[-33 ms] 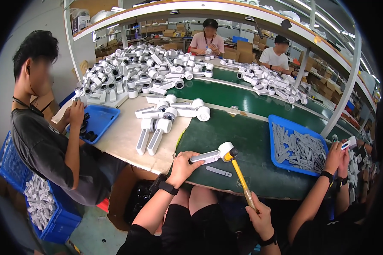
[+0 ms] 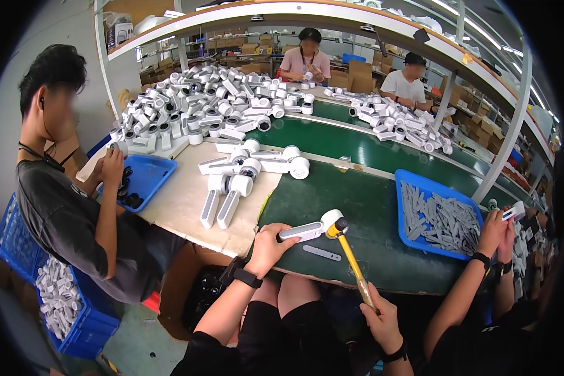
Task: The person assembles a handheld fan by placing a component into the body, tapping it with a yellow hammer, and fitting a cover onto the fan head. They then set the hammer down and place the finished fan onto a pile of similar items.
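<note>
My left hand point(image 2: 269, 247) is closed round the handle of a white handheld unit point(image 2: 307, 231), shaped like a small handheld fan with a round head. It is held just above the front of the green table, round head pointing right. In my right hand point(image 2: 383, 321) is a mallet point(image 2: 356, 266) with a yellow shaft, a brownish grip and a black-tipped head. The mallet's head is at the unit's round head; whether they touch I cannot tell. A flat grey strip point(image 2: 321, 252) lies on the table just below the unit.
Several similar white units point(image 2: 229, 191) lie on the beige sheet ahead-left, with a large heap point(image 2: 188, 103) behind. A blue tray of grey strips point(image 2: 397, 207) is at the right. Co-workers sit left point(image 2: 62, 207), right and across; an overhead shelf point(image 2: 307, 9) spans the table.
The mallet's head has shifted slightly left against the unit's round head. My left hand and the unit stay almost where they were.
</note>
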The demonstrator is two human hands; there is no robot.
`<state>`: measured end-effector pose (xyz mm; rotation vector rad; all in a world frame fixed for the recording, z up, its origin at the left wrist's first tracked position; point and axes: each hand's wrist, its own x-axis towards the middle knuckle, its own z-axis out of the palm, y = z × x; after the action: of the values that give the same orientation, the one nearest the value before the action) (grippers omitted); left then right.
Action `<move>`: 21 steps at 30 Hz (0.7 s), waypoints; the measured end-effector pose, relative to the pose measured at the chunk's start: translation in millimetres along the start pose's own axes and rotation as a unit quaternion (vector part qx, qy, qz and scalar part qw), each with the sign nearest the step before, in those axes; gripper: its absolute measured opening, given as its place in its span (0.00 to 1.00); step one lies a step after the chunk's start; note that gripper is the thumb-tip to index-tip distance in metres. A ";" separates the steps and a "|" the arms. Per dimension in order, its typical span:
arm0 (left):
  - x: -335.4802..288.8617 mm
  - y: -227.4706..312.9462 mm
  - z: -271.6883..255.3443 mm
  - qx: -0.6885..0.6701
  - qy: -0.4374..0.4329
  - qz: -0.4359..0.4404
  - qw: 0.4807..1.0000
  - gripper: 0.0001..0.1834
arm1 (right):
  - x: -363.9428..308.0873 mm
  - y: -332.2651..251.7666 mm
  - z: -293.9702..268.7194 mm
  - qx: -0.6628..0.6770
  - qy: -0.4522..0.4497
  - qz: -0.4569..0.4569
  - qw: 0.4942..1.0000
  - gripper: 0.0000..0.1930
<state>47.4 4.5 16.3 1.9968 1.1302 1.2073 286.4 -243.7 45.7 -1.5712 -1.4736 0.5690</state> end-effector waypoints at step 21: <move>-4.5 -10.3 -7.9 0.046 0.014 -0.039 0.998 0.17 | 46.7 -34.2 24.9 -0.082 -0.068 -0.135 0.985 0.28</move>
<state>35.3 5.9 9.9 1.9888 1.2864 1.1670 256.2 -195.3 72.4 -1.4443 -1.8427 0.4120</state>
